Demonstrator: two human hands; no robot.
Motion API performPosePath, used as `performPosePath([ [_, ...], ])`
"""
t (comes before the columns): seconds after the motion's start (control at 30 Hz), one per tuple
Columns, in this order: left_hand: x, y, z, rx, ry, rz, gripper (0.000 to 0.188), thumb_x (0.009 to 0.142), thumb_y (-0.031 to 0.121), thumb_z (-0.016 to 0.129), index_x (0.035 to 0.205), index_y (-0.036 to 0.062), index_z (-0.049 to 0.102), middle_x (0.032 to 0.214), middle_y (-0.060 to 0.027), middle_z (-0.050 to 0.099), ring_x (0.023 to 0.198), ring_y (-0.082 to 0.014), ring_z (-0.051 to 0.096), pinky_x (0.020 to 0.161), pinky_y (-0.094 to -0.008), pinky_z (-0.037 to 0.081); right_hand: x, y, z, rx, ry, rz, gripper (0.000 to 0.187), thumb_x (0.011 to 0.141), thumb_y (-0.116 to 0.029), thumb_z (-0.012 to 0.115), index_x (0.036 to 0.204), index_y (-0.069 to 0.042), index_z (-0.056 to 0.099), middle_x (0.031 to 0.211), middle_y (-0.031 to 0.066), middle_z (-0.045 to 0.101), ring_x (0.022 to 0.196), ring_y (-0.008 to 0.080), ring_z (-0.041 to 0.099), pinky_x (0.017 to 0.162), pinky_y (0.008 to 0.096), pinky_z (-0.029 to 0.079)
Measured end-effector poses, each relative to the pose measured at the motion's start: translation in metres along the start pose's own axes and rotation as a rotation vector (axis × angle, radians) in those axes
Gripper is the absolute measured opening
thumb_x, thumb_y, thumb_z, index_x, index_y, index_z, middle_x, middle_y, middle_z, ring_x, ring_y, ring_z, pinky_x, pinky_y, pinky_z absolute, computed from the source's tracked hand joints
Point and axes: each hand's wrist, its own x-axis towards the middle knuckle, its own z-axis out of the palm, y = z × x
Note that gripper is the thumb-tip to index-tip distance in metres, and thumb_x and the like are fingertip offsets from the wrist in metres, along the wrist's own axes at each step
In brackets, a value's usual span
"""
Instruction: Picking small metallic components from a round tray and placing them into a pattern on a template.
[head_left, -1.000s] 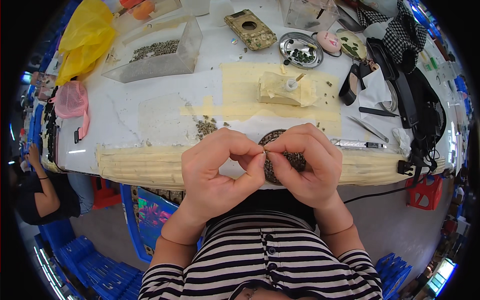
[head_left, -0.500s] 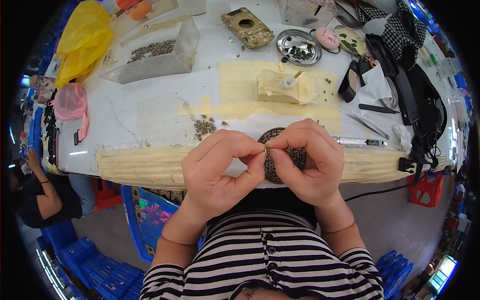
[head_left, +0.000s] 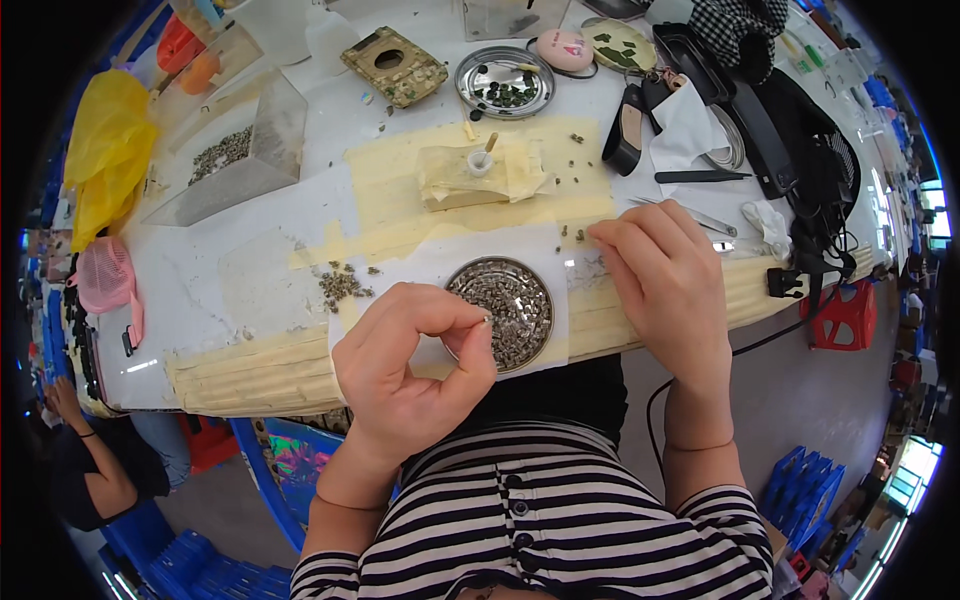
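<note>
My left hand [head_left: 415, 370] is closed in a pinch, with a tiny pale piece [head_left: 487, 319] between thumb and forefinger. It is held over the left rim of a round metal dish [head_left: 545, 335] filled with small metallic-looking parts [head_left: 510, 300]. To the right of the dish, my right hand [head_left: 665, 285] hovers low above the table, fingers bent and tips drawn together. Whatever those fingertips may hold is too small to make out. Just left of them lie a few small loose parts [head_left: 579, 236]. Tweezers [head_left: 705, 217] and part of a knife [head_left: 724, 246] show behind that hand.
A taped block [head_left: 450, 190] with a small white cup stands beyond the dish. Farther back are a camouflage-patterned box [head_left: 395, 68] and a steel plate [head_left: 505, 82] of dark green pieces. Loose parts [head_left: 342, 287] and a clear bin [head_left: 275, 140] lie left; a black strap and bag clutter the right.
My hands have parted: the right moved right and away from the dish, while the left keeps its pinch. The dish now shows more fully, and the whole view has shifted.
</note>
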Motion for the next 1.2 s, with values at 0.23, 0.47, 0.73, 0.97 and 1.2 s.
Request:
performPosePath([
  [0.23, -0.005, -0.003, 0.003, -0.057, 0.039, -0.073, 0.013, 0.072, -0.009, 0.069, 0.081, -0.0017, 0.063, 0.076, -0.0078, 0.063, 0.063, -0.0134, 0.059, 0.057, -0.0235, 0.047, -0.023, 0.02, -0.027, 0.094, 0.014, 0.142, 0.018, 0.073, 0.0, 0.07, 0.091, -0.001, 0.065, 0.082, 0.0078, 0.059, 0.077, 0.0253, 0.055, 0.068, 0.0351, 0.046],
  [0.47, -0.008, -0.006, 0.003, -0.173, 0.081, -0.142, 0.014, 0.074, -0.01, 0.069, 0.084, -0.0028, 0.063, 0.078, -0.0067, 0.062, 0.066, -0.0111, 0.059, 0.061, -0.0225, 0.048, -0.025, 0.028, -0.031, 0.192, -0.1, 0.163, 0.017, 0.074, 0.001, 0.069, 0.089, 0.0, 0.061, 0.085, 0.0082, 0.058, 0.082, 0.0272, 0.053, 0.072, 0.0354, 0.044],
  [0.73, -0.007, -0.011, 0.005, -0.022, 0.173, 0.069, 0.017, 0.07, -0.011, 0.071, 0.082, -0.0013, 0.063, 0.076, -0.009, 0.065, 0.064, -0.0159, 0.061, 0.06, -0.0239, 0.048, -0.018, -0.019, -0.023, 0.516, 0.113, 0.268, 0.016, 0.085, 0.005, 0.059, 0.1, 0.001, 0.061, 0.08, 0.0129, 0.058, 0.067, 0.0267, 0.056, 0.061, 0.0308, 0.046],
  [0.97, -0.007, -0.009, 0.007, 0.098, 0.213, 0.181, 0.02, 0.068, -0.01, 0.074, 0.082, 0.0005, 0.064, 0.074, -0.0099, 0.066, 0.063, -0.0187, 0.062, 0.057, -0.0266, 0.051, -0.005, -0.061, 0.004, 0.526, -0.011, 0.089, 0.018, 0.085, -0.02, 0.069, 0.092, -0.005, 0.061, 0.074, 0.0071, 0.058, 0.055, 0.0241, 0.058, 0.05, 0.0329, 0.046],
  [1.2, -0.009, -0.011, 0.005, 0.121, 0.214, 0.218, 0.022, 0.067, -0.007, 0.078, 0.084, 0.0008, 0.065, 0.075, -0.0099, 0.066, 0.064, -0.0192, 0.062, 0.057, -0.0269, 0.051, 0.001, -0.06, 0.014, 0.314, 0.019, 0.013, 0.039, 0.083, -0.044, 0.068, 0.081, -0.007, 0.056, 0.067, 0.005, 0.051, 0.05, 0.0227, 0.054, 0.045, 0.0319, 0.042],
])
